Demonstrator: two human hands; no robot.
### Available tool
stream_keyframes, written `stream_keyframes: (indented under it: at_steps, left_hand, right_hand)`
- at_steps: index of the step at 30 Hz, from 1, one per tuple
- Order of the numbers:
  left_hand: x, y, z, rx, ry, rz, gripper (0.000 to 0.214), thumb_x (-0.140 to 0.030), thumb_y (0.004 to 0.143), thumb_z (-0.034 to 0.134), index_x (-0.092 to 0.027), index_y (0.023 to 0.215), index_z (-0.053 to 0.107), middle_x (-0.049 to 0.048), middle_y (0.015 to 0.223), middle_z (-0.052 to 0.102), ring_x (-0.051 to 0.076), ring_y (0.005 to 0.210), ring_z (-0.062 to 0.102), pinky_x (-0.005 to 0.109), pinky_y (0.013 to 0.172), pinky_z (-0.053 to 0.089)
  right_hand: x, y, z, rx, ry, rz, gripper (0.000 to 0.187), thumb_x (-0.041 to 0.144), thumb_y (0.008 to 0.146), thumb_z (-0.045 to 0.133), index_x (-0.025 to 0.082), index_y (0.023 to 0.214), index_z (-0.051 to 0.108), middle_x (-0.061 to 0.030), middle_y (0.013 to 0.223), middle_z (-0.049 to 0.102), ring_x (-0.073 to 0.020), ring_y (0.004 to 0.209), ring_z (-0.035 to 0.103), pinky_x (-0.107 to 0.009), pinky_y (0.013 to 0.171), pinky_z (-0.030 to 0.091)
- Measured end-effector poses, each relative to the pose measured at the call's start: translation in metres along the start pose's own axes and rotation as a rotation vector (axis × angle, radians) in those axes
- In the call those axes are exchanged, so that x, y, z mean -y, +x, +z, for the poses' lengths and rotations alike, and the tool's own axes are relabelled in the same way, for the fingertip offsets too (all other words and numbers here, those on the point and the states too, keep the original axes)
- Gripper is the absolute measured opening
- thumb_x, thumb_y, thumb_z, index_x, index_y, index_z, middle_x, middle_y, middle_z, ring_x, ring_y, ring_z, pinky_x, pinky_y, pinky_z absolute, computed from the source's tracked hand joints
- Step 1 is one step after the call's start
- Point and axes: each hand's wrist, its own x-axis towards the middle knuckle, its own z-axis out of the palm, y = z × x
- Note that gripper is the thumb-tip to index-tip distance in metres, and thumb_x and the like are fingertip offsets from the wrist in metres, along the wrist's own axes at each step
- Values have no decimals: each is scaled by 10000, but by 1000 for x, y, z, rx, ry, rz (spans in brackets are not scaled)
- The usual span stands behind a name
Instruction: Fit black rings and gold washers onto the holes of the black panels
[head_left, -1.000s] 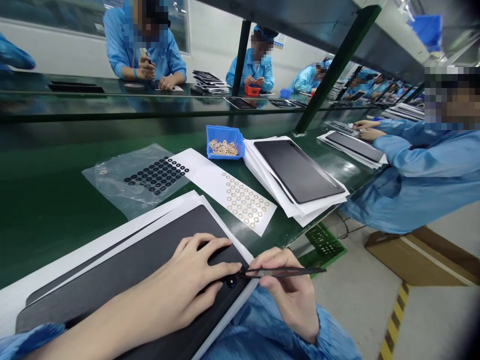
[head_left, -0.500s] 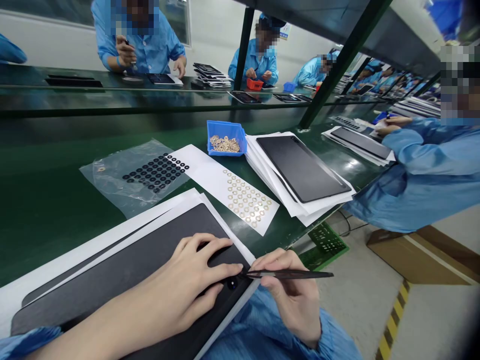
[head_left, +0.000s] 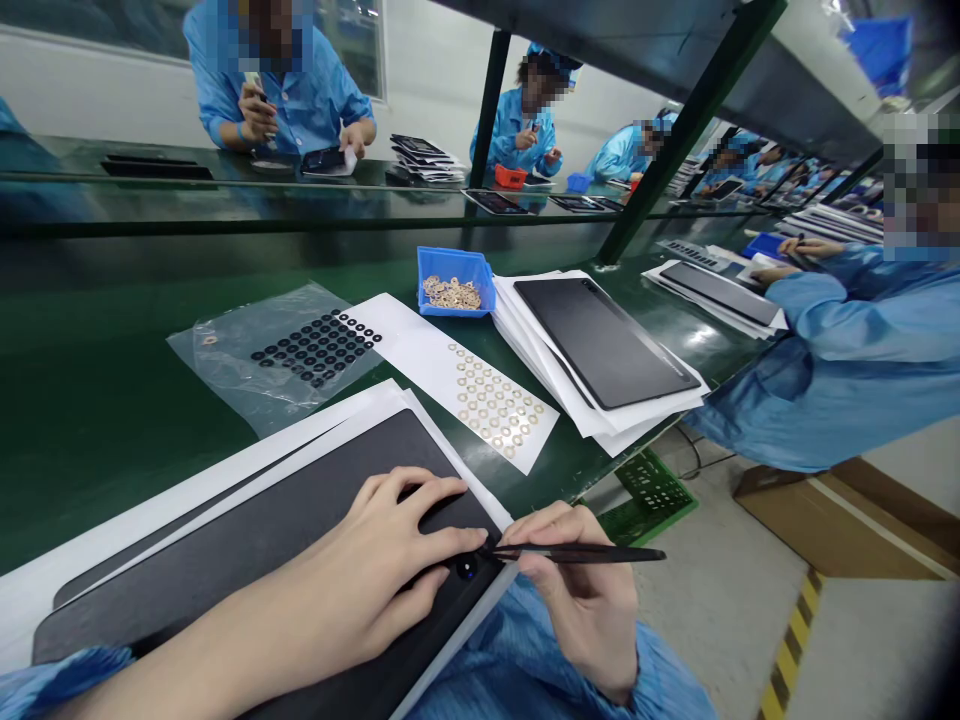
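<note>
A dark grey tablet back panel (head_left: 247, 530) lies on white sheets in front of me, with a round camera lens near its right corner. My left hand (head_left: 397, 550) rests on it, fingers spread, the index fingertip beside the lens area. My right hand (head_left: 585, 590) is closed around black tweezers (head_left: 600, 553), whose tip touches the panel's corner by my left fingertip. What lies under the tip is too small to make out. Beyond the panel is a white sticker sheet (head_left: 420, 345) with rows of small gold rings. Black rings lie on a clear plastic bag (head_left: 232, 345).
A blue bin (head_left: 454, 260) holds many small ring pieces. Right of it, another tablet panel (head_left: 600, 340) tops a stack of white sheets. A green post (head_left: 675, 160) rises behind. A co-worker's sleeve (head_left: 862, 320) is at right, above a cardboard box (head_left: 840, 520). Other people work across the bench.
My hands and the tweezers keep nearly the same place on the panel. The view has shifted slightly. Across the bench, one person's hand has lifted the edge of a device.
</note>
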Motion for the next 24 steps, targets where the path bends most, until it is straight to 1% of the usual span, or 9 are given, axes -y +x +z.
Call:
stream_keyframes:
  at_steps: [6,10,13,15,16,17,19,21,24]
  left_hand:
    - [-2,1,-1,-25,11,-12,459,-158,931,416,-406,1315,448,5,1438,355,317,1245,302,501,937,417]
    - [-3,0,0,-47,32,-13,440,-156,921,431,-371,1304,449,4,1421,396,294,1237,329,491,960,401]
    - [-3,2,-2,-61,38,6,416,-156,918,433,-335,1292,459,10,1412,416,284,1230,346,476,966,396]
    - [-4,3,-4,-57,33,25,397,-159,912,450,-303,1280,475,18,1412,422,280,1230,354,468,982,387]
    - [-5,3,-6,-55,30,33,387,-161,907,463,-290,1271,487,19,1410,427,277,1226,363,462,990,384]
    - [-6,4,-7,-56,32,38,377,-165,904,476,-281,1262,498,20,1407,435,273,1221,374,456,996,383]
    - [-9,3,-9,-66,60,42,360,-189,905,497,-270,1255,514,24,1401,452,269,1211,400,449,1002,384]
    - [-12,0,-9,-90,118,52,348,-227,913,507,-252,1260,518,42,1387,474,271,1203,427,444,1008,385]
    - [-13,-8,-7,-150,213,72,295,-253,913,515,-190,1200,546,83,1296,546,259,1161,486,398,994,405]
  right_hand:
    - [1,2,2,-66,-20,0,128,92,896,550,218,902,573,-17,791,628,-163,737,639,-308,647,539]
    - [3,9,-2,-124,-52,-10,123,106,914,523,206,868,577,-14,763,610,-153,706,637,-296,633,537]
    - [6,29,-6,-131,-65,-47,97,125,911,542,202,860,572,-10,758,614,-147,674,639,-285,605,538]
    - [10,52,-4,-83,-71,-86,75,146,905,560,195,851,576,-11,762,619,-146,658,645,-284,600,544]
    - [12,66,0,-38,-73,-104,68,161,900,571,189,839,580,-12,760,616,-144,646,648,-281,594,547]
    - [14,82,7,26,-74,-122,73,177,892,584,182,819,583,-11,750,610,-142,631,648,-276,588,549]
    - [17,112,29,180,-70,-150,109,205,867,613,171,767,586,-5,728,589,-135,601,645,-259,567,547]
    - [17,138,61,341,-69,-175,139,218,843,631,170,722,580,1,710,574,-128,577,638,-240,546,534]
    - [9,160,113,545,-97,-194,165,225,831,631,176,687,567,-2,695,588,-134,585,636,-239,564,519]
